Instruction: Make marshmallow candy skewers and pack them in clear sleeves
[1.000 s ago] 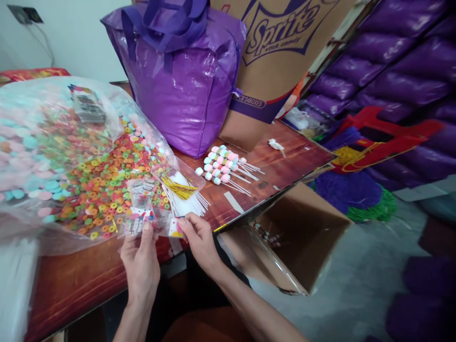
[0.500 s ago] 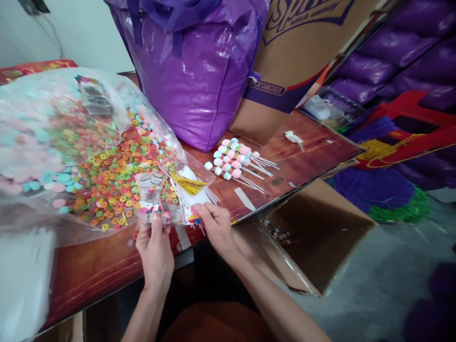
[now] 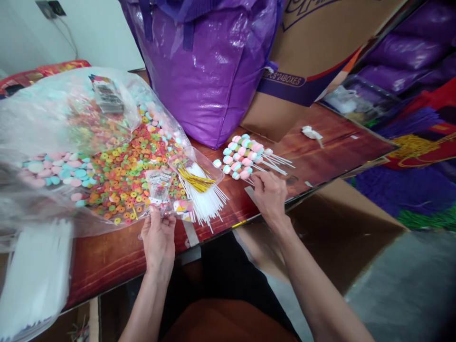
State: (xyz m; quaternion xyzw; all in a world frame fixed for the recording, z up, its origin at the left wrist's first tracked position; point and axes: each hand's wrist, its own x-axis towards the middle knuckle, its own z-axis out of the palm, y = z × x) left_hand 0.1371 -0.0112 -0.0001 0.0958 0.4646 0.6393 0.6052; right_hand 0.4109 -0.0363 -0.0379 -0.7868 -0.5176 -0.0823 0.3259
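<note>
My left hand [image 3: 159, 237] pinches a clear plastic bag [image 3: 159, 187] with a colourful printed edge, over the near edge of the candy pile. My right hand [image 3: 270, 195] is closed at the stick ends of the marshmallow skewers [image 3: 240, 156], which lie in a stack of pink, white and blue pieces. Its fingertips cover the nearest sticks. Between my hands, a bundle of white sticks [image 3: 204, 202] spreads from a clear tray, with gold twist ties [image 3: 195, 178] on top. Ring-shaped gummies [image 3: 121, 185] lie in the plastic sheet to the left.
A large purple bag [image 3: 210, 80] and a cardboard box [image 3: 281, 111] stand at the back of the wooden table [image 3: 107, 256]. An open carton [image 3: 331, 237] sits below the right edge. Packed white sticks [image 3: 39, 275] lie at the left. Crumpled tissue [image 3: 312, 133] is at the right.
My right hand has let go of the bag's printed edge and moved right to the skewers' stick ends. My left hand still holds the bag. The view has shifted slightly.
</note>
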